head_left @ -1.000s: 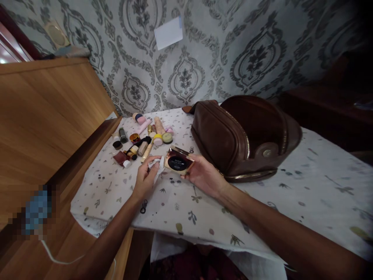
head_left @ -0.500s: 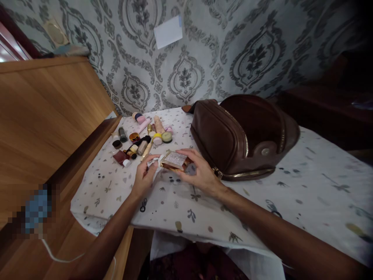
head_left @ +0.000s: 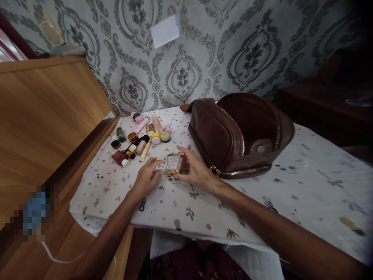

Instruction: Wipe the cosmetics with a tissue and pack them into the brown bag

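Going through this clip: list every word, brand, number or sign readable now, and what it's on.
None can be read.
Compact in the right hand: no lettering made out on its glittery top.
Jars and red bottle: any labels too small or blurred.
Bag: any mark on its button too small.
Paper on the wall: no writing made out.

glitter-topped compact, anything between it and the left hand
Yes: a white tissue or cloth, pinched in the left hand, at the left edge of the compact. Nothing visible separates it from the right hand.
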Available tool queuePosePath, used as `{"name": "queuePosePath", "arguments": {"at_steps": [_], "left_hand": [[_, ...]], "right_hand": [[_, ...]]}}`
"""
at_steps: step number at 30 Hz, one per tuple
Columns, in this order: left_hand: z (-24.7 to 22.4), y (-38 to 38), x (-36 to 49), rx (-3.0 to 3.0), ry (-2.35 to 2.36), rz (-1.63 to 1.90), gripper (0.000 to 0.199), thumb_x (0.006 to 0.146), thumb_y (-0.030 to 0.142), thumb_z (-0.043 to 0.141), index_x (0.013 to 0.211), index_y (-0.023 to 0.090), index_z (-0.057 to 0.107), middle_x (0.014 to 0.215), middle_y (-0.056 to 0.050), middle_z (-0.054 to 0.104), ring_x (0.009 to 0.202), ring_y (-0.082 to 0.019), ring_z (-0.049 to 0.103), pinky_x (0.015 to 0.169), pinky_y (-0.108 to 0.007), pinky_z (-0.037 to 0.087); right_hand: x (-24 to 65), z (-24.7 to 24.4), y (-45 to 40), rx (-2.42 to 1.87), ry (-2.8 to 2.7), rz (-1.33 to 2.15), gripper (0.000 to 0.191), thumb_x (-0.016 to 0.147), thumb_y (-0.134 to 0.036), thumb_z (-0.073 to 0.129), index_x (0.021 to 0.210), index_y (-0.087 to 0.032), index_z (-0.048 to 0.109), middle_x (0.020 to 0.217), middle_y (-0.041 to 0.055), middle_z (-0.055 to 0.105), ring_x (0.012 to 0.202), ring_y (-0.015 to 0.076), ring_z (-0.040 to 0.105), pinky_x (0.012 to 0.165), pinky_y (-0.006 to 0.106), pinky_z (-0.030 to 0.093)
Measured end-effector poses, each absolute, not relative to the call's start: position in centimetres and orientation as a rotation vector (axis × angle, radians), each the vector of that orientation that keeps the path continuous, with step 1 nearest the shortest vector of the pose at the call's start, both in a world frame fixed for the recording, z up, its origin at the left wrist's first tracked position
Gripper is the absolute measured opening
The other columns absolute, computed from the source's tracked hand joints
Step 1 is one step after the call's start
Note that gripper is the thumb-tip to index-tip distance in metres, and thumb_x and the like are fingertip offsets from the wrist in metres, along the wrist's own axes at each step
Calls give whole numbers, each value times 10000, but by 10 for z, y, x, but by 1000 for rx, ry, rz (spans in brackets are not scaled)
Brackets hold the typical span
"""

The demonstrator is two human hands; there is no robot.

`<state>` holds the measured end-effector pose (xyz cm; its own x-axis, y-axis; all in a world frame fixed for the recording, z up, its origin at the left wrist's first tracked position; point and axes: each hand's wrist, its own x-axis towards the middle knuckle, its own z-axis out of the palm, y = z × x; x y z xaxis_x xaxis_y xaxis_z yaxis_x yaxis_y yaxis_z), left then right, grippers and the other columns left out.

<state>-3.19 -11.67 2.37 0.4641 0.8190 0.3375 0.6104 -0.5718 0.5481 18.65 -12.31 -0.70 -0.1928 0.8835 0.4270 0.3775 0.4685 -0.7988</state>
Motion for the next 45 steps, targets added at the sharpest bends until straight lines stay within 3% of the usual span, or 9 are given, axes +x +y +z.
{"name": "queuePosePath", "arguments": {"at_steps": [9, 15, 21, 26, 31, 37, 45], "left_hand": [[17, -105, -29, 2285, 1310, 857, 273, 915, 210, 471, 1100, 170, 668, 984, -74, 641, 911, -210, 612, 830, -327, 471], [16, -109, -24, 2358, 1322, 888, 277, 916, 209, 468, 1118, 169, 654, 1005, -82, 634, 954, -223, 608, 870, -348, 466], [14, -108, -23, 2301, 1351, 937, 290, 920, 211, 468, 1146, 144, 636, 1008, -102, 636, 938, -232, 607, 853, -363, 476], [13, -98, -26, 2216, 1317, 1002, 293, 920, 224, 473, 1152, 144, 632, 1036, -108, 647, 993, -235, 609, 885, -360, 481], [14, -99, -25, 2256, 1327, 1043, 321, 904, 185, 473, 1179, 160, 637, 1023, -96, 628, 984, -231, 600, 880, -359, 481], [19, -102, -22, 2349, 1369, 1027, 386, 867, 123, 452, 1203, 136, 642, 1028, -109, 603, 944, -237, 590, 887, -388, 480], [34, -110, -11, 2429, 1325, 1006, 439, 838, 82, 447, 1216, 189, 643, 1040, -80, 593, 975, -222, 579, 893, -360, 475]], "right_hand": [[187, -6, -119, -969, -1593, 928, 778, 685, -186, 723, 1395, -225, 407, 1267, 113, 552, 1120, 247, 616, 1009, 459, 508], [181, -13, -122, -989, -1575, 981, 996, 604, -264, 836, 1461, -224, 332, 1418, 148, 415, 1286, 304, 500, 1080, 492, 444], [179, -3, -126, -943, -1507, 1085, 942, 660, -198, 764, 1473, -202, 287, 1418, 154, 449, 1196, 268, 578, 1025, 446, 503], [180, 5, -130, -903, -1590, 1012, 907, 682, -165, 752, 1470, -216, 305, 1442, 156, 451, 1272, 296, 531, 1046, 471, 492], [180, 6, -132, -882, -1614, 985, 904, 699, -182, 763, 1478, -240, 307, 1430, 144, 466, 1214, 281, 579, 1042, 476, 499], [180, 5, -133, -899, -1646, 913, 971, 679, -176, 782, 1506, -255, 279, 1445, 140, 453, 1220, 279, 575, 1047, 481, 489], [181, 5, -133, -880, -1666, 890, 1044, 677, -172, 778, 1544, -247, 201, 1473, 167, 442, 1294, 296, 529, 1062, 475, 462]]}}
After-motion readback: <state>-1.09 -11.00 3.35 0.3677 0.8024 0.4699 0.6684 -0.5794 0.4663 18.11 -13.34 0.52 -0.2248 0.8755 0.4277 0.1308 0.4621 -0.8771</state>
